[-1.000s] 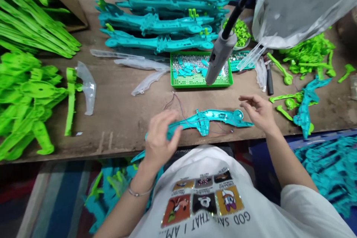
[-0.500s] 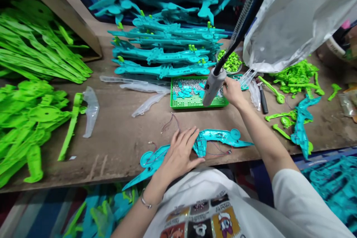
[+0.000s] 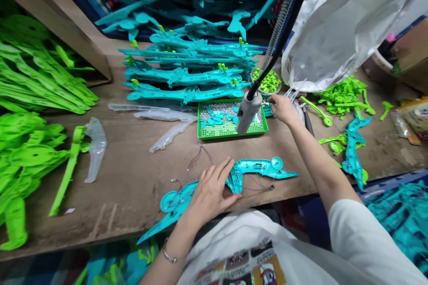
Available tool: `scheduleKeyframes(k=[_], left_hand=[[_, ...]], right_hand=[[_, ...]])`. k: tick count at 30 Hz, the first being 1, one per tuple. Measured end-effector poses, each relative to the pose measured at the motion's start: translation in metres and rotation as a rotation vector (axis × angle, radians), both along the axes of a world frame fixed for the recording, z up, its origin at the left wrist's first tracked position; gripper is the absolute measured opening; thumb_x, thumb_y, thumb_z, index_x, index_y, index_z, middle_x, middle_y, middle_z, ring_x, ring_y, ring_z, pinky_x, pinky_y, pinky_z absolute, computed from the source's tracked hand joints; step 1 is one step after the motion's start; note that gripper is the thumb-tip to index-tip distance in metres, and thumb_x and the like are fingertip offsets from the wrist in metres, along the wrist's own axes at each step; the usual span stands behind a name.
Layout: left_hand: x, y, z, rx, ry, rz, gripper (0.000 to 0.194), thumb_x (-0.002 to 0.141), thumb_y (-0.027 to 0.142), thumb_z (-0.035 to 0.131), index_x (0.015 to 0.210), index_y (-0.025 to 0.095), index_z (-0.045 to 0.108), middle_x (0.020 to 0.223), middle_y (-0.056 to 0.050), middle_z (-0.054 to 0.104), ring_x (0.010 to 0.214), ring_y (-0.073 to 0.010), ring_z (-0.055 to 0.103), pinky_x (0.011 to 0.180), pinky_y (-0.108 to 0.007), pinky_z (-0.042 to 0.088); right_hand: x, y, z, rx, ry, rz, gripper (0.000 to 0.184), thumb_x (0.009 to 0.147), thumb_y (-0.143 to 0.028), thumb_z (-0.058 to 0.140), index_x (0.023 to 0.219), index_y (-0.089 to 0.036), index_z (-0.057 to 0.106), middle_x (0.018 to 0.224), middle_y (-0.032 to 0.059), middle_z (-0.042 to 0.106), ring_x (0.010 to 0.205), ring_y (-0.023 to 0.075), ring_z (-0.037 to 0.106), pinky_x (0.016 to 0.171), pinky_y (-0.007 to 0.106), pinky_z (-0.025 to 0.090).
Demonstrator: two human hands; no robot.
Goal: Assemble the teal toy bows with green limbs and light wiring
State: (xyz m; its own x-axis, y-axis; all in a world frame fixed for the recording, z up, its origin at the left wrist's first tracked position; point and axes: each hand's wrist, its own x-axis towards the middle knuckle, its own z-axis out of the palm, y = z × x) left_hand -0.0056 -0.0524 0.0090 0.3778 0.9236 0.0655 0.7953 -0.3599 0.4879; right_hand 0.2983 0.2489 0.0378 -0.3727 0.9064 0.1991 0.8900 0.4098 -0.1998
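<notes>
A long teal plastic toy shell (image 3: pixel 257 169) with thin wires lies along the near edge of the wooden table (image 3: pixel 133 178). My left hand (image 3: pixel 209 193) rests flat on its middle, fingers spread, holding it down. My right hand (image 3: pixel 281 107) reaches out to the right end of a green tray (image 3: pixel 230 131) that holds small teal pieces and screws; its fingers are pinched together there, and whatever is between them is too small to make out. A grey electric screwdriver (image 3: pixel 246 113) hangs on a coiled cable just left of that hand.
Stacked teal shells (image 3: pixel 187 75) lie behind the tray. Green plastic parts (image 3: pixel 30 142) pile at the left, with more green parts (image 3: pixel 344 93) at the right. Clear plastic blades (image 3: pixel 167 136) lie mid-table. A bowl of small green pieces (image 3: pixel 269 81) and a large plastic bag (image 3: pixel 337 22) are at the upper right.
My right hand left the teal shell and reached forward to the tray. My left hand went from gripping the shell to lying flat on it. The view has tilted upward.
</notes>
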Motion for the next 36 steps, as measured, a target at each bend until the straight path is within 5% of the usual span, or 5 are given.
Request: scheduleKeyframes(k=[11, 19, 31, 36], left_hand=[[0.001, 0.002, 0.000, -0.003, -0.037, -0.007, 0.097, 0.089, 0.048, 0.072, 0.167, 0.026, 0.019, 0.166, -0.016, 0.041, 0.145, -0.0377, 0.050, 0.120, -0.058, 0.040], [0.001, 0.003, -0.001, -0.006, -0.063, -0.007, 0.098, 0.088, 0.049, 0.074, 0.167, 0.025, 0.022, 0.166, -0.016, 0.041, 0.145, -0.0379, 0.049, 0.118, -0.057, 0.042], [0.006, 0.006, 0.015, 0.017, -0.063, -0.034, 0.098, 0.090, 0.043, 0.074, 0.166, 0.020, 0.018, 0.164, -0.019, 0.044, 0.149, -0.0357, 0.046, 0.122, -0.055, 0.040], [0.006, 0.005, 0.027, 0.023, -0.024, 0.008, 0.095, 0.090, 0.041, 0.075, 0.165, 0.019, 0.022, 0.164, -0.020, 0.042, 0.148, -0.0370, 0.046, 0.119, -0.056, 0.043]], right_hand=[[-0.022, 0.017, 0.000, -0.039, -0.204, -0.032, 0.028, 0.081, -0.007, 0.053, 0.099, -0.011, 0.074, 0.104, 0.0218, 0.076, 0.091, 0.0295, 0.065, 0.081, 0.037, 0.039], [-0.020, 0.012, -0.001, -0.020, -0.221, 0.053, 0.032, 0.085, -0.013, 0.053, 0.105, -0.013, 0.077, 0.107, 0.0163, 0.076, 0.092, 0.0272, 0.065, 0.083, 0.036, 0.041], [-0.022, 0.017, 0.003, -0.032, -0.217, 0.047, 0.030, 0.082, -0.014, 0.056, 0.103, -0.008, 0.077, 0.105, 0.0222, 0.075, 0.094, 0.0323, 0.066, 0.086, 0.043, 0.047], [-0.022, -0.030, 0.025, 0.002, 0.094, -0.009, 0.023, 0.078, -0.014, 0.062, 0.093, -0.013, 0.079, 0.095, 0.0141, 0.078, 0.088, 0.0268, 0.068, 0.087, 0.043, 0.052]])
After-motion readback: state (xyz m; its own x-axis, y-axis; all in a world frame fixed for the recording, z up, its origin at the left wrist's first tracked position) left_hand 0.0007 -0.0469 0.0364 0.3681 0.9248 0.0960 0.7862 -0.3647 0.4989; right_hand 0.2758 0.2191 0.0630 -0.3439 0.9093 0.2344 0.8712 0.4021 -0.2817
